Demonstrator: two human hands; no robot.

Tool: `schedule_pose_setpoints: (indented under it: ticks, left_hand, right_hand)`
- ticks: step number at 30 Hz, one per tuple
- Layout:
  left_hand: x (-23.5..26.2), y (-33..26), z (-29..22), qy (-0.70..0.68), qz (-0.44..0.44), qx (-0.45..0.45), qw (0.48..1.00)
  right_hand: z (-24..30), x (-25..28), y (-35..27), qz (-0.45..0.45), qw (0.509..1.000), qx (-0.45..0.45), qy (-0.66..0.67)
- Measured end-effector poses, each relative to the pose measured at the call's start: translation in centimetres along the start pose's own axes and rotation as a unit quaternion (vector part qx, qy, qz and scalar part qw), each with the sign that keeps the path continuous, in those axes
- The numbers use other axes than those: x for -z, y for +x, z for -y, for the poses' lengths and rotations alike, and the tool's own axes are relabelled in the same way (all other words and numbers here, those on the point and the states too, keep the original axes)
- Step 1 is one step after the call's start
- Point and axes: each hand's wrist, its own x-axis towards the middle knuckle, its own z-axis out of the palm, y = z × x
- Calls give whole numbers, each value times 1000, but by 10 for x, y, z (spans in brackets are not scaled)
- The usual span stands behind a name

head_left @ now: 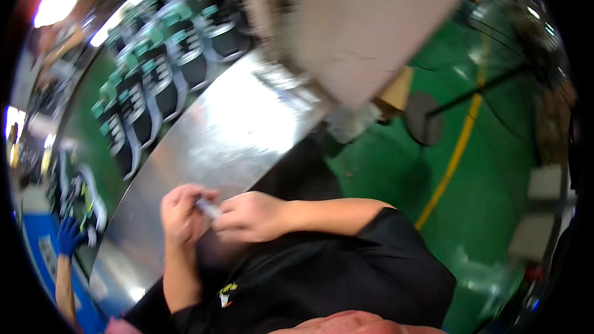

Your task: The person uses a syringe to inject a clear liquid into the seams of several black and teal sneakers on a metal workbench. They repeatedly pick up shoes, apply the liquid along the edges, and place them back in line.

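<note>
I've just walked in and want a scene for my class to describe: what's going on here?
A person in a black short-sleeved shirt has both hands together, the left and right gripping a small, slim, pale object, too blurred to identify. They are at a shiny metal table. Beyond it stand rows of black shoes with white soles and green parts on top. At far left, another person's blue-gloved hand is close to more shoes.
</note>
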Motion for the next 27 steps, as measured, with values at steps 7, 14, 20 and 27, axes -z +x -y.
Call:
schedule_pose_setpoints:
  ticks: [7,14,20,27]
  left_hand:
    - [32,62,1,113,-131,-52,984]
    - [45,108,-9,682,-89,-75,722]
    - [6,75,-119,717,-126,-91,680]
    - [-174,119,-247,583,33,-417,696]
  right_hand:
    - [-23,23,-3,-83,987,-12,-134]
    - [-92,58,13,-164,985,-55,23]
    - [-66,81,0,-162,954,-190,166]
    - [-69,96,-6,-141,965,-175,138]
